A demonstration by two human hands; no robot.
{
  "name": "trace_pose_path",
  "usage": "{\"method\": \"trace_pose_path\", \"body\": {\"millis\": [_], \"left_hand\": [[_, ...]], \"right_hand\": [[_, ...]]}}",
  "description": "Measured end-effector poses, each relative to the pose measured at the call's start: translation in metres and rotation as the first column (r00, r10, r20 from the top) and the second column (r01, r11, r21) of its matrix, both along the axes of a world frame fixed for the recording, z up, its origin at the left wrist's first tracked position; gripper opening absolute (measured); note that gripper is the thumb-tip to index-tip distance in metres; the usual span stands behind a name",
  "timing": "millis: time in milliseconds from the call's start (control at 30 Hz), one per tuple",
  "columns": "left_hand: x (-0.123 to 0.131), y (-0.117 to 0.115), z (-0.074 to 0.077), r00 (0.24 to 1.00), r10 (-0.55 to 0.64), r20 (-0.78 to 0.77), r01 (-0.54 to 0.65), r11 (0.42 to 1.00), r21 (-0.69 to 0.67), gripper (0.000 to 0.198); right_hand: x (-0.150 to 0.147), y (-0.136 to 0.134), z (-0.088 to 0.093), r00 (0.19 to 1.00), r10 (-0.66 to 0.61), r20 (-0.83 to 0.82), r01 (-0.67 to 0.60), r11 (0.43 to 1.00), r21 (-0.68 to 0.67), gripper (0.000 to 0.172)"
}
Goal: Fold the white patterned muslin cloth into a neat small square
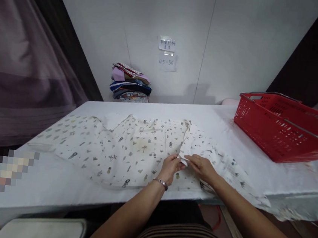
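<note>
A white cloth garment point(138, 151) with a small print of palms, pineapples and other figures lies spread across the table. A faint yellowish patch shows near its middle. My left hand point(171, 168), with a bracelet at the wrist, is closed on a folded edge of the cloth right of the middle. Close beside it, my right hand point(201, 169) pinches the same edge between thumb and fingers. A bit of white fabric sticks out between the two hands. The fingers partly hide the gripped edge.
On the right of the white-covered table point(63, 184) stands a red plastic basket point(283, 136) with metal handles. A stack of folded clothes point(130, 85) sits at the back against the wall, below two paper notes point(167, 53). A pale chair or stool point(45, 230) is at the lower left.
</note>
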State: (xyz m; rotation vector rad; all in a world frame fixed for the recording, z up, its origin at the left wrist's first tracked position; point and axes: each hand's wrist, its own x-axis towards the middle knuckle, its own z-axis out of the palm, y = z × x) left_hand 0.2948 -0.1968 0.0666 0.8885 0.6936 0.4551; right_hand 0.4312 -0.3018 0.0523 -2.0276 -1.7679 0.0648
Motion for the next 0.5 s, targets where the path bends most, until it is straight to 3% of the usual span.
{"method": "trace_pose_path", "body": {"millis": [500], "left_hand": [[0.001,-0.0001,0.0039,1.0,-0.007,-0.019,0.009,0.995,0.1,0.015]], "right_hand": [[-0.0014,-0.003,-0.004,0.985,0.058,0.161,-0.062,0.998,0.017,0.04]]}}
